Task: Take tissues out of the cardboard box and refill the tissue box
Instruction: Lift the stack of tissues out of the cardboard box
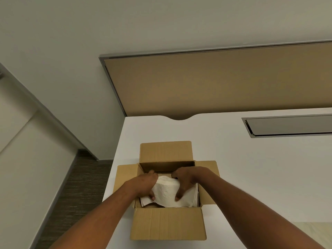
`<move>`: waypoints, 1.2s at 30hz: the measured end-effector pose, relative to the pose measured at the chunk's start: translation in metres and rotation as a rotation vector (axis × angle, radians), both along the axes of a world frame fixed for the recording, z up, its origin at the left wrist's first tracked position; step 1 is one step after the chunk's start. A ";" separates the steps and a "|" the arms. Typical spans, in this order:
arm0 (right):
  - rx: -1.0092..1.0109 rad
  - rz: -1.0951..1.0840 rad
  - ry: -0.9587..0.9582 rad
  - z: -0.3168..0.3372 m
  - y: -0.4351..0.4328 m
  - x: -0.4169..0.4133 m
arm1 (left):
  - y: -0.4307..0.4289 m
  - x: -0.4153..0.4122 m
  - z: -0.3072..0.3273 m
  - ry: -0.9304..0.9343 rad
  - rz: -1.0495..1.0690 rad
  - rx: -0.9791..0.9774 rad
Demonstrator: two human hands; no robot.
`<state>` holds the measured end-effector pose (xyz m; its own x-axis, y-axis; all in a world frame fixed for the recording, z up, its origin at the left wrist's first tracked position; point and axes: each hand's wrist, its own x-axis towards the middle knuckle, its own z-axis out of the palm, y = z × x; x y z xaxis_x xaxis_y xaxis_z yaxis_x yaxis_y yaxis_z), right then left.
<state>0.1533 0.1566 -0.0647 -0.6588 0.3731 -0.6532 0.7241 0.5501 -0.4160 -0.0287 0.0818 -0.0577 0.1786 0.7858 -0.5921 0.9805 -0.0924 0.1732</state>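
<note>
Left hand (146, 184) and right hand (185, 182) grip tissues (166, 193) inside unmarked cardboard box (168, 223)

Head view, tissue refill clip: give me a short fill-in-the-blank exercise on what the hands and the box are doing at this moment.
1. Both hands grip a white stack of tissues inside the ____ box.
2. The cardboard box stands on a ____ table with its flaps open.
3. The left hand holds the stack's left side, and the right hand holds its ____ side.
4. The number of flaps folded outward is ____.

Missing words: cardboard; white; right; four
</note>
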 end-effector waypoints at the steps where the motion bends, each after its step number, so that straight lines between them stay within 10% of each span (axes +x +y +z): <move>1: 0.004 0.006 0.001 0.000 -0.001 -0.001 | -0.001 -0.001 -0.001 -0.006 -0.005 0.006; 36: 0.134 -0.111 0.181 0.026 -0.017 0.019 | -0.015 -0.039 -0.015 -0.337 0.122 0.384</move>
